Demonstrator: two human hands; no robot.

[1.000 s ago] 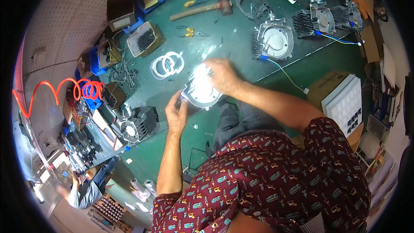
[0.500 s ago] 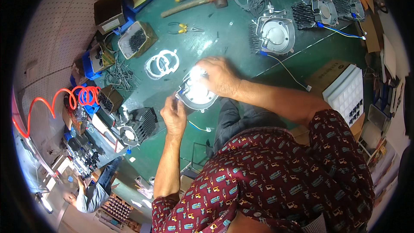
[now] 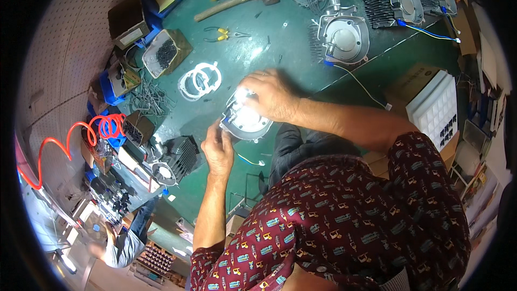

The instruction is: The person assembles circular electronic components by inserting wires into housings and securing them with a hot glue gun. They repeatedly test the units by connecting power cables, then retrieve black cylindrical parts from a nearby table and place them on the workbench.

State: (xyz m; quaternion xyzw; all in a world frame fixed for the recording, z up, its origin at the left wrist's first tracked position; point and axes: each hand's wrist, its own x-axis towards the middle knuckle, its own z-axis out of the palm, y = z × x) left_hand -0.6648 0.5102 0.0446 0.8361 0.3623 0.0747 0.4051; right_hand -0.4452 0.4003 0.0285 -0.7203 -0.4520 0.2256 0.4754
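A round silvery metal housing point(image 3: 249, 127) lies at the near edge of the green bench, its inside washed out by bright glare. My left hand point(image 3: 217, 153) pinches its lower left rim, thumb and fingers together. Over the upper part of the housing my right hand point(image 3: 269, 97) is curled, fingers bent down into it. What those fingertips hold is lost in the glare. From below the housing comes a thin cable with a small white connector point(image 3: 262, 163). Two white ring gaskets point(image 3: 200, 81) lie overlapping just beyond, to the left.
Yellow-handled pliers point(image 3: 226, 34) and a mallet point(image 3: 237, 3) lie farther back. Similar finned housings stand right point(image 3: 344, 37) and left point(image 3: 172, 164). Boxes of small parts point(image 3: 166, 54) line the left side, near a red coiled hose point(image 3: 70, 145). A white tray point(image 3: 433, 108) sits at right. Another person point(image 3: 121, 245) works lower left.
My right-hand fingers have shifted slightly over the housing, while my left hand keeps its place at the rim. The whole view has moved a little. The other person's posture differs.
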